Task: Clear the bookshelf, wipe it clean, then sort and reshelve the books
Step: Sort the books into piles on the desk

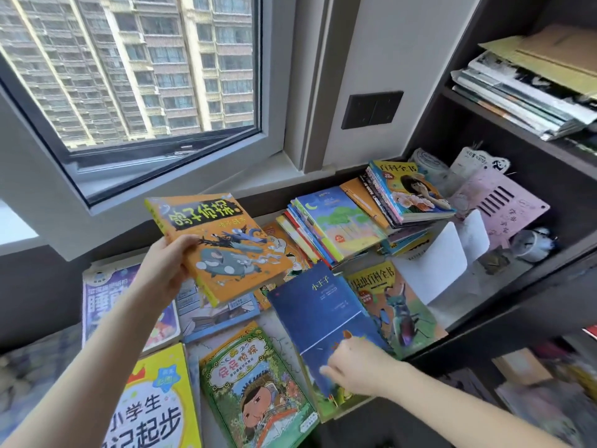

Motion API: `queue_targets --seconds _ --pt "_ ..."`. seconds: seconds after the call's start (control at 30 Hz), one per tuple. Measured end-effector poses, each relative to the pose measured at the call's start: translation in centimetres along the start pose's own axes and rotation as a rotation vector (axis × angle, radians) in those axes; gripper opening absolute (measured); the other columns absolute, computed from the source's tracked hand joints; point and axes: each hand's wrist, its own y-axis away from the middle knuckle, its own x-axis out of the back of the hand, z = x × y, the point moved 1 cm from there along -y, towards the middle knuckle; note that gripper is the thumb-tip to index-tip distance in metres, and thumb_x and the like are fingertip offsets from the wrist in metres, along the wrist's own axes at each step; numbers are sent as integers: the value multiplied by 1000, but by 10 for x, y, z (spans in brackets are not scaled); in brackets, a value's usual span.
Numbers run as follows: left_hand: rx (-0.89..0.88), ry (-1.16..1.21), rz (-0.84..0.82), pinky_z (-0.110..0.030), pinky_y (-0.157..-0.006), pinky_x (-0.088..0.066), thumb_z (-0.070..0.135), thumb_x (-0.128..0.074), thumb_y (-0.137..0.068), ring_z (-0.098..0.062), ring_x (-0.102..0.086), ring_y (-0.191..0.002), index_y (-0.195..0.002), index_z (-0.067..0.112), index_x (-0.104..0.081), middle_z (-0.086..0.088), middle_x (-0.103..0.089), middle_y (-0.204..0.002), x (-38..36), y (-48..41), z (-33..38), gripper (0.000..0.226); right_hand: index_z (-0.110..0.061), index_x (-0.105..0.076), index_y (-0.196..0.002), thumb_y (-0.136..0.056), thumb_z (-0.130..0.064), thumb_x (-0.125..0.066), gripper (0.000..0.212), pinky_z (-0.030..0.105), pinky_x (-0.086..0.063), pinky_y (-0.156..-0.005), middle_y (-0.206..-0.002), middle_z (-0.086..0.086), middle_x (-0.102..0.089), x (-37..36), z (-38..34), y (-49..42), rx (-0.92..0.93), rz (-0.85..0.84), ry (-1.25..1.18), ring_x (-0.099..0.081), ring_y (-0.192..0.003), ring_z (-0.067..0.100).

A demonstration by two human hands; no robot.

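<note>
- Sorting looks to be the step in hand, judged from how the books lie; the dark bookshelf [429, 124] stands at the right, its open compartments facing left toward the hands; the middle compartment already holds odds and ends at its far right
- Spread flat on the ledge under the window lie many picture books; a slumped stack [339, 221] sits far right, just beside the shelf's mouth
- Raised off the spread at the left is the orange book [219, 250], cover up and tilted; the left hand [164, 270] grips its left edge, thumb on the cover
- Lying on other books near the middle is the blue book [323, 315], long axis running near to far; the beetle book [397, 305] lies just beside it on the right
- Curled over the blue book's near end, the right hand [358, 363] appears to pinch that edge
- Reshelving would carry books right and far; the right hand is the nearer to the shelf, so I judge the blue book has the shorter path
</note>
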Motion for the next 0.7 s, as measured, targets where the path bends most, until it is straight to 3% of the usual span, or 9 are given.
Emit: queue_targets --seconds 0.07,0.2,0.23,0.3,0.37,0.43,0.53,0.63,0.7 --pt "20 13 -14 -26 -55 -55 10 -55 -94 -16 -65 -65 -108 8 -52 -7 -65 -88 -2 2 -2 15 -12 -52 -72 -104 -31 -30 43 29 -23 -49 -61 4 -39 7 20 -5 -178 127 -190 -43 -60 25" --pt "42 13 -8 -34 -68 -51 11 -54 -95 -21 -63 -76 -117 6 -50 -10 -65 -93 -4 4 -3 23 -11 -60 -113 -99 -47 -39 44 31 -45 -64 -98 9 -67 26 84 -38 -588 533 -342 -64 -94 28" --pt "44 6 -3 -34 -68 -51 11 -54 -95 -21 -64 -77 -117 6 -50 -10 -65 -94 -5 3 -3 22 -8 -53 -126 -97 -53 -41 56 33 -49 -76 -115 12 -64 27 100 -49 -647 540 -372 -61 -107 28" --pt "47 -10 7 -36 -69 -53 11 -53 -96 -21 -64 -76 -112 8 -51 -10 -66 -93 -6 4 -4 17 -2 -29 -146 -91 -64 -43 84 39 -38 -106 -147 16 -40 29 125 -71 -752 383 -370 -41 -133 29" --pt "50 -14 21 -33 -63 -56 11 -52 -96 -19 -66 -72 -102 11 -53 -8 -67 -88 -6 4 -5 7 -1 -20 -149 -87 -68 -45 95 41 -28 -113 -154 17 -27 28 141 -91 -806 277 -327 -31 -139 31" --pt "45 7 37 -23 -48 -55 8 -51 -95 -12 -66 -57 -95 12 -54 -5 -68 -78 -5 4 -6 5 2 -35 -140 -91 -56 -51 77 41 -39 -105 -140 21 -43 28 145 -103 -800 226 -263 -43 -127 33" --pt "50 2 60 -20 -43 -53 7 -52 -94 -8 -64 -47 -91 11 -55 -8 -64 -80 -3 5 -3 5 1 -57 -114 -98 -19 -47 27 32 -48 -77 -109 16 -63 36 141 -103 -662 274 -179 -59 -101 30" --pt "36 -8 60 -18 -39 -50 7 -52 -95 -7 -63 -45 -93 10 -54 -8 -63 -80 -1 6 0 4 -3 -60 -87 -94 -8 -40 21 27 -33 -52 -75 11 -57 54 142 -80 -627 327 -239 -55 -74 26" --pt "32 2 55 -17 -37 -48 7 -52 -95 -7 -63 -44 -94 10 -53 -8 -63 -80 0 8 2 4 -2 -62 -86 -93 -10 -45 20 29 -32 -53 -77 15 -62 65 133 -60 -593 369 -220 -61 -76 29"
